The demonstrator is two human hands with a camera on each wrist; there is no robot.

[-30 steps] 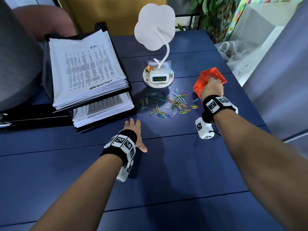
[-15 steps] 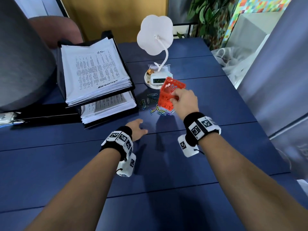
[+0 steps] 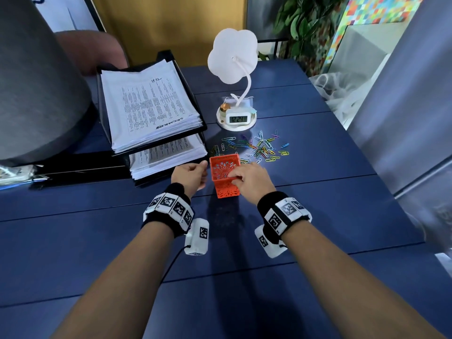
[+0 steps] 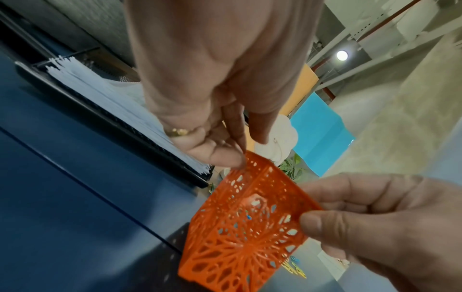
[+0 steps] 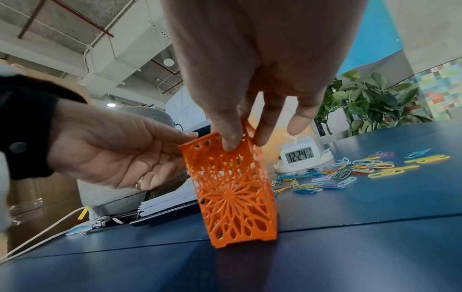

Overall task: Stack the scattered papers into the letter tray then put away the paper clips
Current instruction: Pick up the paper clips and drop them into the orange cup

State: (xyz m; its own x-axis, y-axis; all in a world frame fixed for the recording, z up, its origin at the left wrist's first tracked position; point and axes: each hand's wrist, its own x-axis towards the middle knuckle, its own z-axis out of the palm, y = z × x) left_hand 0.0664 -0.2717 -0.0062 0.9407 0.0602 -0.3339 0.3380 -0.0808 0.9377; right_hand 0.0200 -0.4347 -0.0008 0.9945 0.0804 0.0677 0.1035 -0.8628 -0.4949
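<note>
Key relation: the paper clips [image 3: 254, 148] lie scattered on the blue table [image 3: 318, 204] just beyond the orange lattice cup [image 3: 226, 177], farther from the person and slightly to the right; the cup's open mouth faces up.
Cup: stands upright on the table, long axis vertical, base resting on the surface in the right wrist view.
Right hand [image 3: 252, 179]: pinches the cup's near rim, thumb outside and fingers inside; it is the hand nearer the clips.
Left hand [image 3: 190, 174]: fingers loosely bent, fingertips touching the cup's left rim corner, not wrapped around it.
Papers [image 3: 146, 104]: stacked in the 2-tier black letter tray [image 3: 171, 59], left of the cup; this part looks done.
Around: a white desk lamp with clock [image 3: 236, 116] stands just behind the clips.
In the way: nothing sits between cup and clips; the tray's front corner is close on the left.
</note>
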